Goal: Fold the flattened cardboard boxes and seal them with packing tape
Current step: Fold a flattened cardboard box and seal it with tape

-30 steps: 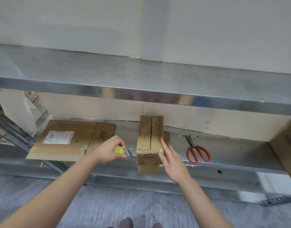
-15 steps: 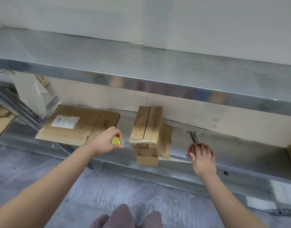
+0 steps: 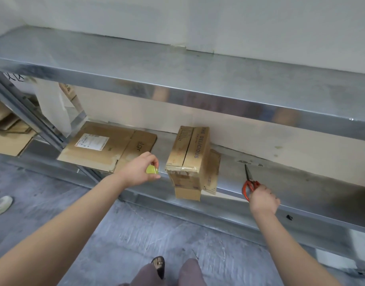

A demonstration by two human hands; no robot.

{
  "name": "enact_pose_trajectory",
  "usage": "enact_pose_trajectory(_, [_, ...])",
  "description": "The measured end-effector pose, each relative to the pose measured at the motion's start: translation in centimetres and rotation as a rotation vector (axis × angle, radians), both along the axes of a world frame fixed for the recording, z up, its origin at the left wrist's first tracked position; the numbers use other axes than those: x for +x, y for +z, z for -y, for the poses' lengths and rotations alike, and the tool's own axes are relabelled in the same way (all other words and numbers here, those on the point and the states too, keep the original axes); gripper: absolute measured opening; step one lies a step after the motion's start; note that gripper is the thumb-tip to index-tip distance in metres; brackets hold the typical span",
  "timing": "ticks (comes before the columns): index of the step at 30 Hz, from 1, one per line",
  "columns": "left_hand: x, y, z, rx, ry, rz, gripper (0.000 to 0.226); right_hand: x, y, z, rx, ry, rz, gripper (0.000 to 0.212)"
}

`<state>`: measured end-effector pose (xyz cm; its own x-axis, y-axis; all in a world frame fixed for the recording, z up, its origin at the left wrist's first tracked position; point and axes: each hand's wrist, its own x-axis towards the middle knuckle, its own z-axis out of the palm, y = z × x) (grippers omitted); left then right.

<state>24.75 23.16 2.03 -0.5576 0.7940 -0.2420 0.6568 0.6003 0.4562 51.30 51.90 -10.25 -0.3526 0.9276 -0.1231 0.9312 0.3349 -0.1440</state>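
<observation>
A small folded cardboard box [image 3: 189, 149] printed "THE DELICIOUS" stands on the lower metal shelf [image 3: 280, 178], its near end hanging over the shelf edge, with clear tape across that end. My left hand [image 3: 139, 171] grips a yellow-green tape roll [image 3: 152, 169] just left of the box; a clear strip runs from the roll to the box. My right hand [image 3: 262, 198] holds the orange handles of the scissors [image 3: 248, 182], blades pointing away along the shelf. A flattened cardboard box [image 3: 107, 147] with a white label lies at the shelf's left.
The upper metal shelf [image 3: 177, 75] overhangs the work area. More flat cardboard [image 3: 6, 133] lies behind the slanted rack post at far left. White shoes [image 3: 0, 203] stand on the grey floor at left. My own feet show at the bottom.
My right hand left the box's side, moved right to the scissors and closed on their handles. The left hand kept the tape roll beside the box. The camera view dropped.
</observation>
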Motion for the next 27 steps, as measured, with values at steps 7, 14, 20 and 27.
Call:
enact_pose_trajectory(7, [0.1, -0.2, 0.3, 0.043, -0.045, -0.016, 0.029, 1.5, 3.5, 5.3, 0.019, 0.127, 0.03, 0.03])
enact_pose_trajectory(14, [-1.4, -0.3, 0.9, 0.103, -0.093, 0.005, 0.026, 2.2, 8.6, 16.8, 0.019, 0.209, -0.485, 0.038])
enact_pose_trajectory(20, [-3.6, 0.3, 1.2, 0.126, -0.17, 0.046, 0.022, -2.4, 9.7, 24.8, -0.181, 0.244, -0.462, 0.05])
enact_pose_trajectory(27, [-5.8, 0.5, 1.3, 0.14, -0.251, 0.074, 0.009, -7.2, 8.3, 28.9, -0.785, -0.027, -0.669, 0.056])
